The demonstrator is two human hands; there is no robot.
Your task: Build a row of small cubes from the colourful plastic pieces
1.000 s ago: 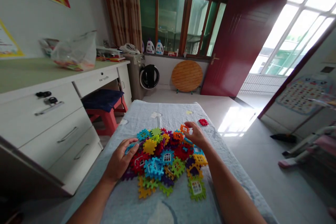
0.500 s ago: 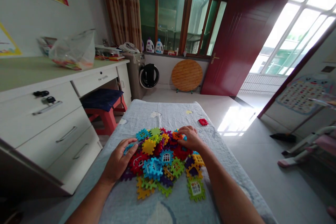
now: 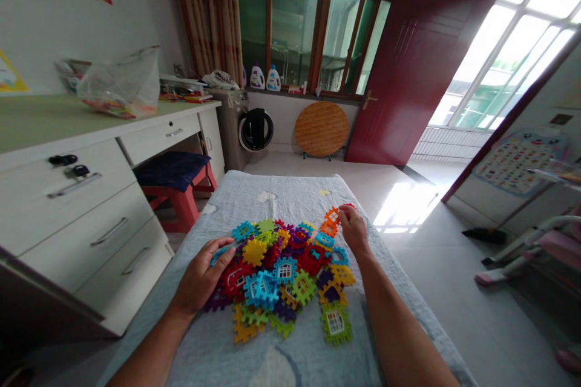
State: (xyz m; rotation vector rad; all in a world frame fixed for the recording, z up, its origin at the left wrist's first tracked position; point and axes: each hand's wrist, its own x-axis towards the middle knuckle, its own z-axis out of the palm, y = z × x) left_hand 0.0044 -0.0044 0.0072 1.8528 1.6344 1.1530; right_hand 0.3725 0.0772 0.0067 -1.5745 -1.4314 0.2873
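While lifted, right hand (image 3: 353, 231) pinching tile (image 3: 331, 217)

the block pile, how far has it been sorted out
Barely begun. Done: only one red block lies apart on the light blue cloth, partly hidden by the right hand. In hand: that hand pinches an orange block beside it, while the left hand rests on the pile's left edge. Left: nearly all the colourful blocks sit heaped together.
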